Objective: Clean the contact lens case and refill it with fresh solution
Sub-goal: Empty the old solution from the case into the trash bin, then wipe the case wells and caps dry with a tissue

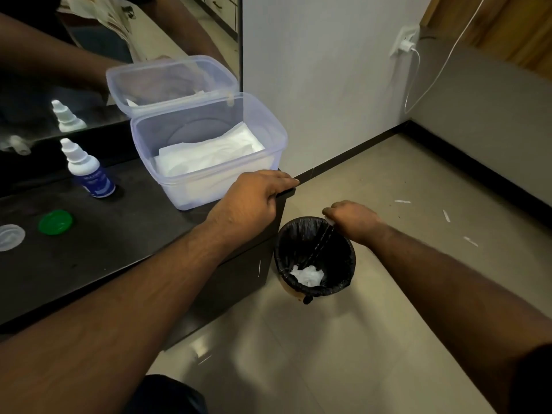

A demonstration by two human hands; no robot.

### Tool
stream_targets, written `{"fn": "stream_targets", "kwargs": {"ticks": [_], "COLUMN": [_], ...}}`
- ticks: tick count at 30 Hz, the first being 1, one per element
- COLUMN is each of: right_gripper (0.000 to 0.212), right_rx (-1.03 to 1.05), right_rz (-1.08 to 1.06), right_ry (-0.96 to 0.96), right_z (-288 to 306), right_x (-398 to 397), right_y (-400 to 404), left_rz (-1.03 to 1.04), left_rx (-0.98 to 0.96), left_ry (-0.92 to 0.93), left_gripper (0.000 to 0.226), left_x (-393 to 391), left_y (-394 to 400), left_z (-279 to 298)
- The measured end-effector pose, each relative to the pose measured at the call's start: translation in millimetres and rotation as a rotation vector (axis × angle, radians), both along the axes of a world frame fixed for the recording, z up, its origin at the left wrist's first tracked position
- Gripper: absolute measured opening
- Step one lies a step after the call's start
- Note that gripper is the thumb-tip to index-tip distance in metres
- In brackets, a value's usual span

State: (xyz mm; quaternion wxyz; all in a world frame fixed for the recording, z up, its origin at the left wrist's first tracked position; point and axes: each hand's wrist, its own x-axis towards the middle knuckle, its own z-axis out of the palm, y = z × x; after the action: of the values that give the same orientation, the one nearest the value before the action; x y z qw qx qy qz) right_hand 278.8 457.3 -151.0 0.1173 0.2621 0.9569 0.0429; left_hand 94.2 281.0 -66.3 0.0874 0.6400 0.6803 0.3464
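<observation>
Over the black-lined bin (pixel 315 258) on the floor, the right hand (pixel 354 221) hangs with fingers curled; whether it grips anything I cannot tell. Crumpled tissue (pixel 307 275) lies inside. The left hand (pixel 254 194) curls over the table (pixel 89 249) corner, holding nothing else. 2 case caps, green (pixel 56 222) and clear (pixel 10 236), sit far left near the solution bottle (pixel 88 171). Leaning weight could jolt the table and tip the bottle.

You can read nothing here: the blue label on the solution bottle (pixel 89 171), well left of your left hand (pixel 251 198), carries white print too blurred to make out.
</observation>
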Motion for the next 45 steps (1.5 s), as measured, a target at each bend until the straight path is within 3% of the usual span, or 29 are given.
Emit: {"fn": "stream_targets", "kwargs": {"ticks": [8, 10, 12, 14, 16, 17, 20, 21, 25, 28, 34, 41, 45], "right_gripper": [0.023, 0.021, 0.016, 0.012, 0.015, 0.019, 0.029, 0.031, 0.04, 0.04, 0.041, 0.043, 0.036], "right_rx": [0.173, 0.213, 0.2, 0.1, -0.08, -0.201, -0.601, -0.727, -1.073, -1.238, -1.418, -1.387, -1.326], "right_rz": [0.076, 0.027, -0.126, -0.248, -0.283, -0.328, -0.547, -0.575, -0.559, -0.484, -0.268, -0.148, -0.097], "right_ry": [-0.142, -0.056, 0.214, 0.325, 0.238, 0.335, 0.936, 1.057, 1.239, 1.264, 1.189, 1.11, 0.951], "right_z": [23, 35, 38, 33, 15, 8, 10, 16, 50, 77, 99, 106, 120], "right_x": [-14, -15, -15, -15, -11, -9, -4, -2, 11, 10, -46, -98, -112], "right_y": [-8, -8, -6, -14, -32, -42, -76, -87, -127, -150, -200, -226, -226], "left_rz": [-0.007, -0.012, -0.037, -0.06, -0.086, -0.101, -0.137, -0.143, -0.132, -0.06, 0.033, 0.129, 0.186], "left_rx": [0.011, 0.006, -0.001, -0.044, -0.097, -0.11, -0.116, -0.111, -0.04, -0.007, -0.198, -0.288, -0.296], "left_ry": [-0.023, -0.005, 0.031, 0.117, 0.206, 0.227, 0.244, 0.225, 0.04, -0.169, -0.599, -0.715, -0.821], "left_gripper": [0.046, 0.044, 0.043, 0.045, 0.048, 0.049, 0.046, 0.044, 0.031, 0.022, 0.016, 0.011, 0.014], "left_x": [0, 0, 0, 1, 4, 3, 0, 0, -3, -11, -36, -79, -89], "left_y": [-1, -1, -1, -3, -4, -4, -7, -9, -29, -59, -121, -160, -171], "left_z": [-1, -1, 0, 2, 1, 2, 3, 5, 13, 23, 41, 59, 60]}}
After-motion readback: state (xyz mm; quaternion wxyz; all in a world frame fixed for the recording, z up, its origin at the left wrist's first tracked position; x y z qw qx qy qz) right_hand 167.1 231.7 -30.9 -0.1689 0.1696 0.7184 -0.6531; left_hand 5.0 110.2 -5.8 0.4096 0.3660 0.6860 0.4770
